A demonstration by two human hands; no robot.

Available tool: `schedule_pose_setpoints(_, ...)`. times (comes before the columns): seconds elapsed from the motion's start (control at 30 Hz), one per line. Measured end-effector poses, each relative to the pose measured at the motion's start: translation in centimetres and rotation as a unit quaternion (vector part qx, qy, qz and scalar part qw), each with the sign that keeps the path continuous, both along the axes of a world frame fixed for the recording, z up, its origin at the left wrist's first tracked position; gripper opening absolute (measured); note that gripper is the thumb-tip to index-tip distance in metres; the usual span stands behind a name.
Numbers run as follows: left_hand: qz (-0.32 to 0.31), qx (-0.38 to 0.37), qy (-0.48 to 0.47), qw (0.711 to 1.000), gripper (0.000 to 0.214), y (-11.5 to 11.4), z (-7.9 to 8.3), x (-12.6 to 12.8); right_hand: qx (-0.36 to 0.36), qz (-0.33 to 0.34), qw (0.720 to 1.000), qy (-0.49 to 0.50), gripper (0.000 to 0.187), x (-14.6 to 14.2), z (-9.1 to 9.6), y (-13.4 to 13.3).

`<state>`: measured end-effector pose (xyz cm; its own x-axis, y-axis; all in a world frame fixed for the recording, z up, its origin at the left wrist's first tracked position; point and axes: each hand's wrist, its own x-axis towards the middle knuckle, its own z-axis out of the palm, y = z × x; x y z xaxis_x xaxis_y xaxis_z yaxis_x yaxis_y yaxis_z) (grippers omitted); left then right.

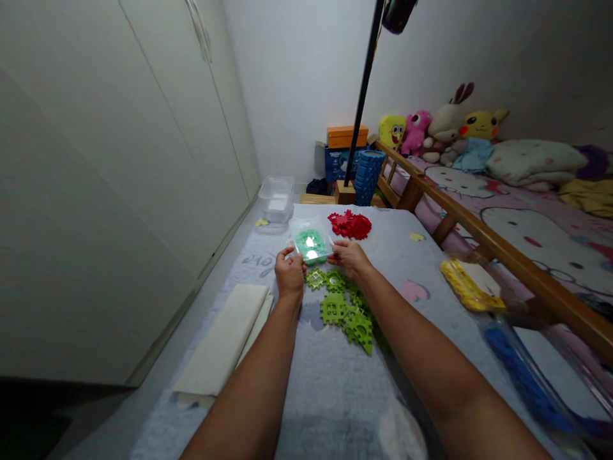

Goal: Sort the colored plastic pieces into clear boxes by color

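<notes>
The left hand (pixel 290 271) and right hand (pixel 352 259) grip a clear box (pixel 301 224) by its sides, probably to steady the teal pieces (pixel 306 245) inside; whether it touches the counter (pixel 330 396) is unclear. Lime pieces (pixel 334 308) lie nearer, red pieces (pixel 353 226) beyond, seemingly grouped by colour.

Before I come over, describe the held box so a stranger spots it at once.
Between the white wardrobe and wooden bed rail lies a pale cloth. Toward its far end, the left hand and right hand hold a clear plastic box. Mint-green contents set it apart from the clear container farther left and the red pile farther right.
</notes>
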<state>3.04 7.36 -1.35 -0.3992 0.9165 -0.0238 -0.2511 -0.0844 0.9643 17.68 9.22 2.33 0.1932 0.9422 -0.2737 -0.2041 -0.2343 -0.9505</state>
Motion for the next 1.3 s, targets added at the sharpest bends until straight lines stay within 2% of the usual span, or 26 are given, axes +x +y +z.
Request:
schedule_pose_setpoints(0.13, -0.029, 0.015, -0.040, 0.999, 0.046, -0.6, 0.5, 0.3, 0.006, 0.009, 1.000, 0.006, 0.023, 0.7, 0.7, -0.3)
schedule_pose_setpoints(0.27, -0.107, 0.043, -0.050, 0.992, 0.055, -1.8, 1.3, 1.4, 0.022, 0.022, 1.000, -0.002, 0.016, 3.1, 1.9, -1.7)
schedule_pose_setpoints(0.4, -0.232, 0.024, -0.037, 0.972, 0.068, -3.0, 1.7, 2.5, 0.039, -0.026, 0.999, -0.017, 0.015, 6.9, 2.4, -4.4)
schedule_pose_setpoints(0.47, -0.255, 0.017, -0.025, 0.966, 0.068, -3.2, 1.8, 2.6, 0.037, -0.062, 0.997, -0.023, 0.016, 9.3, 2.3, -5.9)
schedule_pose_setpoints(0.53, -0.235, 0.026, -0.001, 0.972, 0.062, -3.2, 1.7, 2.4, 0.039, -0.097, 0.994, -0.028, 0.018, 11.6, 2.1, -7.1)
schedule_pose_setpoints(0.7, -0.111, 0.065, 0.085, 0.988, 0.042, -2.1, 1.0, 1.0, 0.036, -0.178, 0.982, -0.047, 0.022, 15.6, 1.2, -8.8)
schedule_pose_setpoints(0.8, -0.090, 0.065, 0.128, 0.986, 0.037, -1.6, 0.6, 0.6, 0.036, -0.202, 0.975, -0.079, 0.016, 16.6, 0.5, -9.1)
schedule_pose_setpoints(0.87, -0.087, 0.063, 0.147, 0.983, 0.037, -1.5, 0.4, 0.6, 0.030, -0.204, 0.967, -0.151, 0.010, 17.1, 0.2, -9.3)
schedule_pose_setpoints(0.93, -0.085, 0.061, 0.160, 0.982, 0.037, -1.5, 0.2, 0.5, 0.034, -0.196, 0.932, -0.302, 0.009, 17.4, 0.1, -9.6)
schedule_pose_setpoints(0.97, -0.084, 0.061, 0.164, 0.981, 0.038, -1.5, 0.1, 0.5, 0.045, -0.193, 0.897, -0.394, 0.012, 17.4, 0.1, -9.7)
schedule_pose_setpoints(1.03, -0.082, 0.060, 0.170, 0.980, 0.038, -1.4, 0.0, 0.5, 0.081, -0.186, 0.807, -0.554, 0.020, 16.9, 0.2, -10.1)
schedule_pose_setpoints(1.07, -0.082, 0.059, 0.168, 0.981, 0.038, -1.4, 0.0, 0.4, 0.099, -0.172, 0.770, -0.607, 0.024, 16.4, 0.3, -10.2)
schedule_pose_setpoints(1.1, -0.081, 0.056, 0.161, 0.982, 0.038, -1.3, 0.0, 0.4, 0.113, -0.149, 0.745, -0.640, 0.026, 15.7, 0.4, -10.3)
schedule_pose_setpoints(1.13, -0.080, 0.053, 0.151, 0.984, 0.038, -1.2, 0.0, 0.3, 0.121, -0.113, 0.733, -0.659, 0.026, 14.9, 0.5, -10.3)
schedule_pose_setpoints(1.23, -0.071, 0.042, 0.106, 0.991, 0.038, -1.0, 0.0, 0.2, 0.128, 0.000, 0.721, -0.681, 0.020, 12.7, 0.8, -10.2)
schedule_pose_setpoints(1.3, -0.067, 0.038, 0.087, 0.993, 0.039, -0.9, 0.0, 0.1, 0.125, 0.036, 0.705, -0.697, 0.016, 11.8, 1.0, -10.0)
